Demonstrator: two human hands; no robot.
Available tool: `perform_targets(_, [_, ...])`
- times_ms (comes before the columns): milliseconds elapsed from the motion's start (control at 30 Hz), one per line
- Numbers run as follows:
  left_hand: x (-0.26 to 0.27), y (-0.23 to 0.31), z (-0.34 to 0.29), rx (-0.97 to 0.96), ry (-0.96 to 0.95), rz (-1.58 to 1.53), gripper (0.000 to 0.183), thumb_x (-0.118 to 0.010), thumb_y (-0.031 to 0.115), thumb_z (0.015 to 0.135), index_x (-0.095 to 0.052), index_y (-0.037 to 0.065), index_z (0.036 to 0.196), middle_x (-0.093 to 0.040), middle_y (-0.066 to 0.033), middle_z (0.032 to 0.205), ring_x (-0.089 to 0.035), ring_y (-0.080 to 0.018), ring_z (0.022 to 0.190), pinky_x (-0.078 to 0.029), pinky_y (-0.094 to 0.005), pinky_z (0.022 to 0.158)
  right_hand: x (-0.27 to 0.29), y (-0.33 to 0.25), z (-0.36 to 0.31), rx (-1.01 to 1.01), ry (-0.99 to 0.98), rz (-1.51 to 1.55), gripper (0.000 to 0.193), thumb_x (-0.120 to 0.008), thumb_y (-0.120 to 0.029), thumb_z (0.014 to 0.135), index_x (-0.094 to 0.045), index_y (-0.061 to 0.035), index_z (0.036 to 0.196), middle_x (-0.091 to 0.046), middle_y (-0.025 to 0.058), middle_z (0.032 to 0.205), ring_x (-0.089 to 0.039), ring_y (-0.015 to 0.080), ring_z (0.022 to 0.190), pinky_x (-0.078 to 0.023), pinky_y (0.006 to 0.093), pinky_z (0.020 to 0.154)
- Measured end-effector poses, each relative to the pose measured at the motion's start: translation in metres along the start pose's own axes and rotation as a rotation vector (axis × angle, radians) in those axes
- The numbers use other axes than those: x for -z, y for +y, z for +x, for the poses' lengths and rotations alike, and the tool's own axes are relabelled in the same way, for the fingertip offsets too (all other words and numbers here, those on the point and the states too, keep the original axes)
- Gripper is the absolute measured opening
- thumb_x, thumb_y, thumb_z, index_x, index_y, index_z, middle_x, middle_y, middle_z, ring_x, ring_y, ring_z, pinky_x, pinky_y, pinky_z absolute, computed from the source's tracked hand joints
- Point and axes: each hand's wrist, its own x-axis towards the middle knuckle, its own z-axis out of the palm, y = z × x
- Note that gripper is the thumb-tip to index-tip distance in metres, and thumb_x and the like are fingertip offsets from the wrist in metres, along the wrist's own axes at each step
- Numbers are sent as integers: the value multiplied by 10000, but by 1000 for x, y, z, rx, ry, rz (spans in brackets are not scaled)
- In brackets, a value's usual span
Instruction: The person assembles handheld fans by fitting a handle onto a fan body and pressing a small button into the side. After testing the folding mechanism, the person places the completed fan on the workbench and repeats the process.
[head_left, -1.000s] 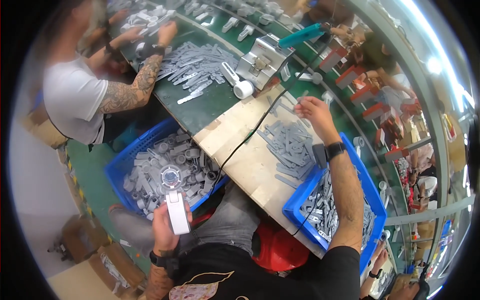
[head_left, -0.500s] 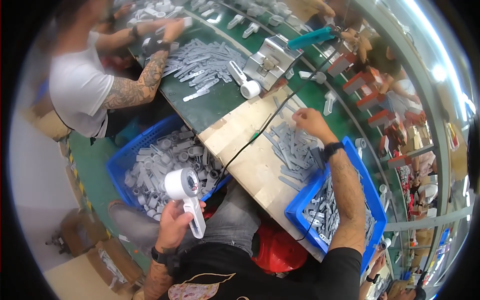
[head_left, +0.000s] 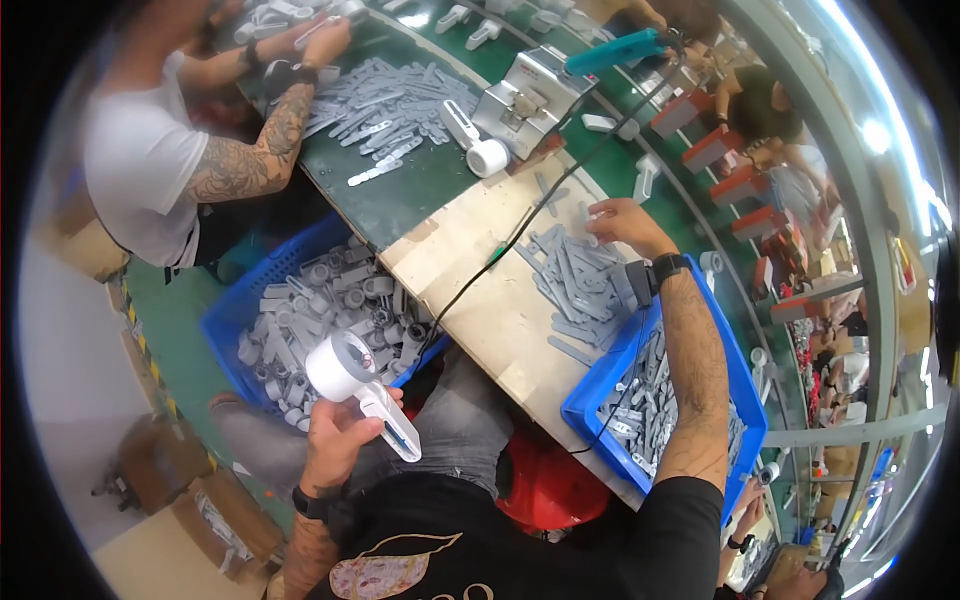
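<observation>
My left hand (head_left: pixel 338 440) grips a white plastic device (head_left: pixel 360 390) with a round head and a flat handle, held above my lap at the lower left. My right hand (head_left: pixel 620 222) reaches forward with fingers spread onto a pile of flat grey plastic strips (head_left: pixel 572 280) on the wooden board (head_left: pixel 480 290). A dark watch sits on my right wrist. A thin black cable (head_left: pixel 490 260) runs across the board between my hands.
A blue crate of grey round-headed parts (head_left: pixel 320 310) stands by my left knee; a second blue crate of grey parts (head_left: pixel 650 410) sits under my right forearm. A person in a white shirt (head_left: pixel 150 170) sorts grey strips at the green bench (head_left: pixel 400 180). A grey machine (head_left: pixel 525 95) stands beyond.
My left hand has lifted the white device and tilted it, bringing it a little toward the bench. My right hand has stayed on the grey strip pile.
</observation>
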Motion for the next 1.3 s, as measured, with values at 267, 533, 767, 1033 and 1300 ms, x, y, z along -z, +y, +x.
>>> perform_targets(267, [-13, 6, 11, -129, 14, 144, 462, -769, -16, 902, -571, -46, 1318, -715, -157, 1255, -667, -229, 1176, -534, -416, 1027, -86, -83, -140, 355, 282, 392, 156, -730, -28, 927, -589, -8, 988, -666, 86, 927, -706, 203, 869, -604, 342, 871])
perform_targets(533, [-18, 7, 5, -3, 6, 3, 477, -737, -26, 934, -543, -43, 1370, -689, -155, 1290, -691, -154, 976, -583, -299, 816, -277, -87, -234, 515, 111, 547, 256, -776, 76, 872, -586, -37, 1000, -669, 108, 1004, -640, 152, 899, -515, 283, 831])
perform_targets(767, [-19, 1, 8, -25, 3, -49, 473, -724, -4, 958, -525, -63, 1383, -679, -152, 1299, -686, -149, 994, -591, -304, 831, -298, -83, -228, 745, 291, 43, 324, -811, 61, 820, -748, -25, 1126, -639, 74, 828, -567, 162, 692, -432, 272, 600])
perform_targets(1033, [-16, -8, 7, -58, 7, 9, 395, -655, -13, 999, -552, -66, 1376, -675, -179, 1331, -674, -177, 1086, -583, -319, 890, -296, -86, -228, 824, 327, -115, 399, -827, 23, 811, -757, -79, 1190, -661, 105, 980, -663, 232, 806, -557, 341, 676])
perform_targets(1300, [-13, -2, 3, -32, 71, -3, 467, -637, -45, 973, -500, -41, 1419, -640, -175, 1359, -656, -209, 1160, -592, -338, 915, -297, -84, -223, 937, 283, -256, 479, -819, 0, 813, -736, -87, 1277, -626, 60, 975, -626, 224, 816, -537, 347, 670])
